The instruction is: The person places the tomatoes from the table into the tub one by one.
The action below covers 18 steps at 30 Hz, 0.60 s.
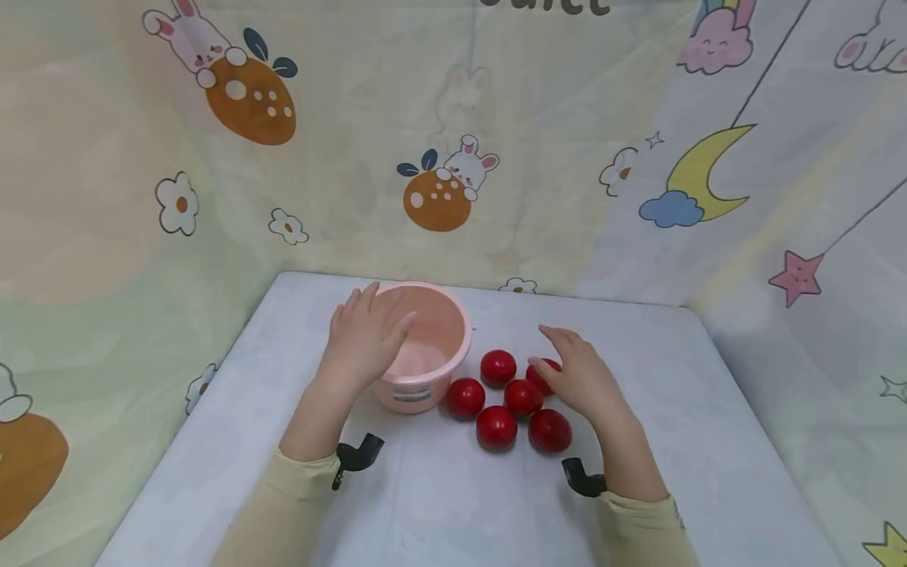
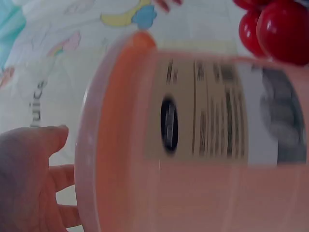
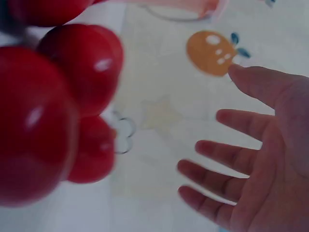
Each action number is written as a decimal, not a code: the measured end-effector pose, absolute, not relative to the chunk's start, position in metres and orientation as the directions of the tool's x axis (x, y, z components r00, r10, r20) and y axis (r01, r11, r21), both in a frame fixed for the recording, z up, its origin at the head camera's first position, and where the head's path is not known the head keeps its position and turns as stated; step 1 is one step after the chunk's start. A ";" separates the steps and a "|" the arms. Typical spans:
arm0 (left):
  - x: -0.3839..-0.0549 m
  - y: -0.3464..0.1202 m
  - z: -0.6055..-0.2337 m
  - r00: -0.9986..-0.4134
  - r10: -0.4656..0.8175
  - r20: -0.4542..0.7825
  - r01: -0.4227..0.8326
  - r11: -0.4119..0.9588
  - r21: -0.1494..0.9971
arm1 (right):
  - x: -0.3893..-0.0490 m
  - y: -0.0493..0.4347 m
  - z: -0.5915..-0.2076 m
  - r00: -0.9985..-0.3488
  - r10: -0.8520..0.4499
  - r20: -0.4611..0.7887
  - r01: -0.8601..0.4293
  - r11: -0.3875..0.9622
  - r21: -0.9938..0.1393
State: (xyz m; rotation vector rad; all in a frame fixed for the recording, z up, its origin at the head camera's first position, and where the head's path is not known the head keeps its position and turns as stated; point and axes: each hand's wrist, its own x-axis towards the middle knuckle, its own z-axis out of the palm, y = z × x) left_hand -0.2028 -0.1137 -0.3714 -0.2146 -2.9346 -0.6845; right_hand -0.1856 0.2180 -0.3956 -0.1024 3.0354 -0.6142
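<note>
A pink plastic bucket stands upright at the back of the table. Its inside shows no contents in the head view, and a printed label is stuck on its outer wall. My left hand is at the bucket's left rim, fingers spread and straight. To the right of the bucket, several glossy red balls sit in a close group. Over the right side of this group my right hand hovers with fingers extended, holding nothing; it partly covers the rearmost right ball.
The white table ends at a printed cloth backdrop behind and on both sides. Small black camera mounts are strapped to both wrists, by the cuffs of the light yellow sleeves.
</note>
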 end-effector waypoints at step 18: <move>-0.235 -0.188 -0.437 -1.000 -0.020 -0.002 -0.011 0.427 0.904 | -0.222 0.278 -0.488 -0.960 -0.060 -0.274 0.170 0.653 -0.738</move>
